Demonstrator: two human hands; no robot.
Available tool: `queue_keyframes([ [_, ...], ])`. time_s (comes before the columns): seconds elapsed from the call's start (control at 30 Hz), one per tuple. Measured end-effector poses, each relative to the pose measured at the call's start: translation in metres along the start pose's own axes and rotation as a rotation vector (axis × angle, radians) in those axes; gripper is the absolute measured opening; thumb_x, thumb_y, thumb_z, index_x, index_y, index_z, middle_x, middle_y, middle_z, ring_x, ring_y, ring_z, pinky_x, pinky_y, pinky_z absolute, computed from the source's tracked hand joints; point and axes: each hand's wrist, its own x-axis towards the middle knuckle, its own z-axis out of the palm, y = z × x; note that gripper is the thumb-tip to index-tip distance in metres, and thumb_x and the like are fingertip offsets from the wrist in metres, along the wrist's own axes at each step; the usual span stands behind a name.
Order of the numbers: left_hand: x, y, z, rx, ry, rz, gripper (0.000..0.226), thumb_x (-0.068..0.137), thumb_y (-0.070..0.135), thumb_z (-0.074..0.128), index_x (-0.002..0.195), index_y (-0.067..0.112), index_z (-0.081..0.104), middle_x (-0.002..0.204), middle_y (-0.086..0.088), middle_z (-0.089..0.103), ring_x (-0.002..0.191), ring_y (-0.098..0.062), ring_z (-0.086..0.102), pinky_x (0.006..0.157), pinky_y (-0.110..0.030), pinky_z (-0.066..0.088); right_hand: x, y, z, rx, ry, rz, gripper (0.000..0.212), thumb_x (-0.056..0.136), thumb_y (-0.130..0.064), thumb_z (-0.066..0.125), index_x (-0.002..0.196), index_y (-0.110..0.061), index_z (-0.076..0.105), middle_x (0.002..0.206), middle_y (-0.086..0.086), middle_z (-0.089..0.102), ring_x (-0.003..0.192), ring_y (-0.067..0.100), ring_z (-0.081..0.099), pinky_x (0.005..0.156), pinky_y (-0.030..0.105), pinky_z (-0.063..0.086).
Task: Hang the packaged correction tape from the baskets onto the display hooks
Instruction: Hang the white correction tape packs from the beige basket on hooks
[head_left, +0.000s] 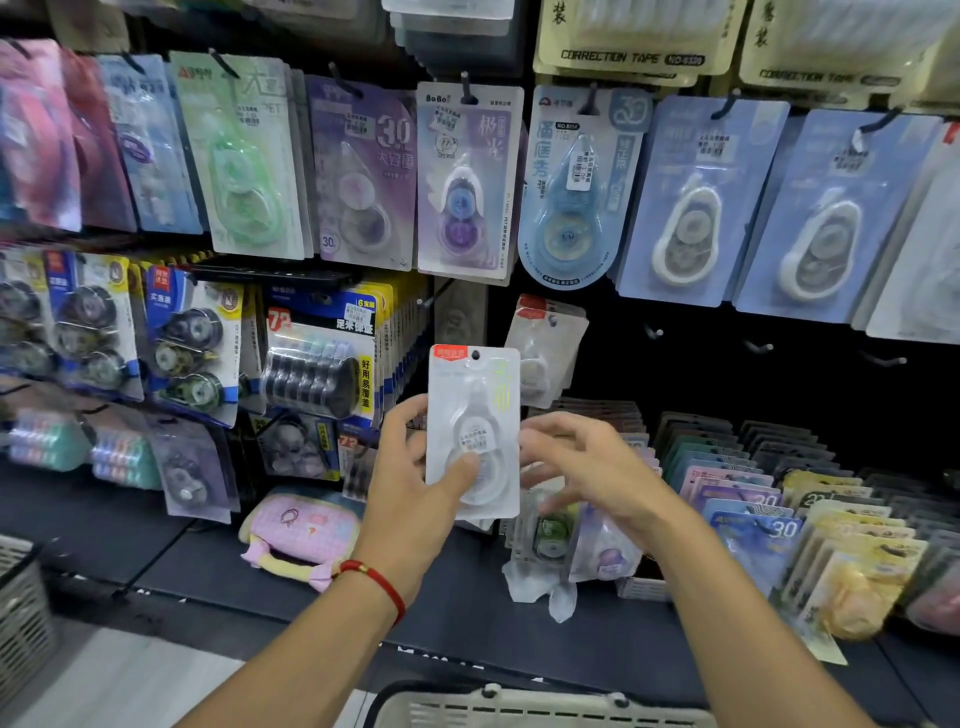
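My left hand (415, 467) grips a white correction tape pack (474, 405) with a red label at its top, thumb across the front, held upright in front of the display. My right hand (576, 462) hovers just right of the pack with fingers loosely spread and blurred, holding nothing that I can see. Behind the pack hangs a matching white pack (545, 348) on a hook. Three bare hooks (758, 347) stick out of the dark panel to the right. A basket rim (498, 709) shows at the bottom edge.
Rows of hung correction tape packs (467, 182) fill the upper wall and the left. Slotted trays of packs (779, 499) sit on the shelf at right. A pink pouch (298, 535) and loose packs (571, 545) lie on the dark shelf. A grey basket (21, 613) stands at left.
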Motion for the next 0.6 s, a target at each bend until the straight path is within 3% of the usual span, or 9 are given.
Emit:
queue_keyframes([
  [0.07, -0.001, 0.004, 0.003, -0.026, -0.032, 0.017, 0.059, 0.092, 0.001, 0.076, 0.134, 0.037, 0.054, 0.118, 0.005, 0.078, 0.106, -0.012, 0.075, 0.077, -0.021, 0.059, -0.003, -0.004, 0.008, -0.006, -0.060, -0.106, 0.026, 0.093, -0.035, 0.077, 0.108, -0.014, 0.074, 0.097, 0.011, 0.080, 0.087, 0.026, 0.077, 0.065, 0.042, 0.064],
  [0.17, -0.002, 0.007, 0.007, -0.023, -0.026, 0.021, 0.059, 0.092, 0.008, 0.078, 0.133, 0.044, 0.055, 0.110, 0.003, 0.079, 0.100, -0.009, 0.076, 0.075, -0.019, 0.059, -0.002, -0.005, 0.015, -0.009, 0.064, -0.208, 0.012, 0.099, -0.020, 0.073, 0.103, -0.010, 0.069, 0.087, 0.008, 0.079, 0.080, 0.028, 0.077, 0.065, 0.047, 0.063],
  [0.23, -0.002, 0.005, 0.009, -0.018, -0.024, 0.004, 0.061, 0.092, 0.002, 0.076, 0.133, 0.043, 0.055, 0.107, 0.000, 0.078, 0.097, -0.014, 0.076, 0.075, -0.024, 0.061, -0.001, -0.002, 0.015, 0.015, 0.166, -0.260, 0.007, 0.099, -0.020, 0.072, 0.103, -0.015, 0.068, 0.086, 0.000, 0.079, 0.079, 0.017, 0.077, 0.060, 0.033, 0.059],
  [0.33, -0.003, 0.004, 0.015, -0.002, -0.081, 0.006, 0.059, 0.091, -0.014, 0.067, 0.128, 0.031, 0.062, 0.116, -0.001, 0.075, 0.103, -0.021, 0.074, 0.088, -0.041, 0.064, -0.002, -0.001, 0.013, 0.035, 0.304, -0.301, 0.018, 0.093, -0.034, 0.066, 0.105, -0.020, 0.066, 0.085, -0.010, 0.079, 0.075, 0.002, 0.073, 0.058, 0.015, 0.051],
  [0.4, -0.005, 0.005, 0.020, -0.003, -0.108, 0.010, 0.059, 0.090, -0.015, 0.068, 0.126, 0.031, 0.064, 0.119, 0.007, 0.075, 0.106, -0.016, 0.073, 0.093, -0.040, 0.062, -0.002, -0.001, 0.012, 0.033, 0.365, -0.309, 0.021, 0.095, -0.037, 0.062, 0.109, -0.021, 0.065, 0.087, -0.011, 0.079, 0.078, 0.003, 0.074, 0.060, 0.019, 0.054],
  [0.47, -0.006, 0.007, 0.025, -0.022, -0.116, -0.004, 0.060, 0.089, -0.014, 0.071, 0.124, 0.034, 0.064, 0.121, 0.012, 0.074, 0.107, -0.011, 0.073, 0.094, -0.033, 0.061, -0.003, -0.002, 0.012, 0.078, 0.387, -0.287, 0.021, 0.099, -0.036, 0.061, 0.113, -0.020, 0.064, 0.093, -0.004, 0.079, 0.081, 0.017, 0.077, 0.056, 0.035, 0.059],
  [0.6, -0.006, 0.009, 0.030, -0.047, -0.121, -0.025, 0.060, 0.088, -0.016, 0.069, 0.124, 0.033, 0.065, 0.125, 0.011, 0.071, 0.103, -0.013, 0.075, 0.093, -0.029, 0.061, -0.004, -0.005, 0.014, 0.149, 0.468, -0.249, 0.022, 0.102, -0.032, 0.060, 0.115, -0.014, 0.065, 0.089, 0.000, 0.078, 0.066, 0.021, 0.076, 0.041, 0.032, 0.054],
])
